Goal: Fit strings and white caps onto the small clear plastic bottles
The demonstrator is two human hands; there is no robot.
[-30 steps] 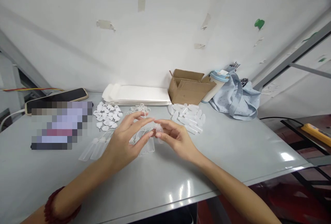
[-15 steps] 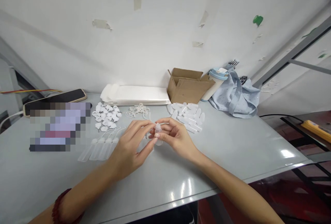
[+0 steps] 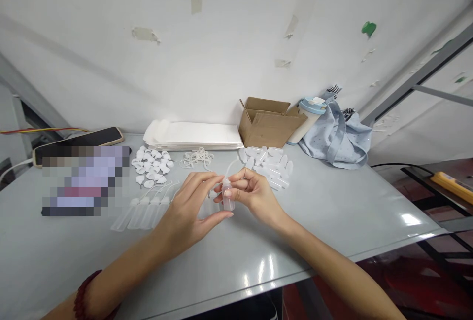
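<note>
Bottle clamped in right hand grip; left hand grip apart, near bottle.

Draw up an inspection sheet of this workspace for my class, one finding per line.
Surface: grey tabletop, glossy, showing light reflections.
Job's things: small translucent bottle in hand; white caps, pale loops and translucent pieces in separate piles; translucent tubes lying in a row.
Clutter: phone, pixelated item, white stack, open cardboard box, lidded cup, blue bag.
Hands: right hand grips the bottle; left hand has thumb and fingers parted around it, contact unclear.
Cables: white at the phone, red and yellow wires far left, black at right.
Surroundings: white wall with tape remnants.
</note>
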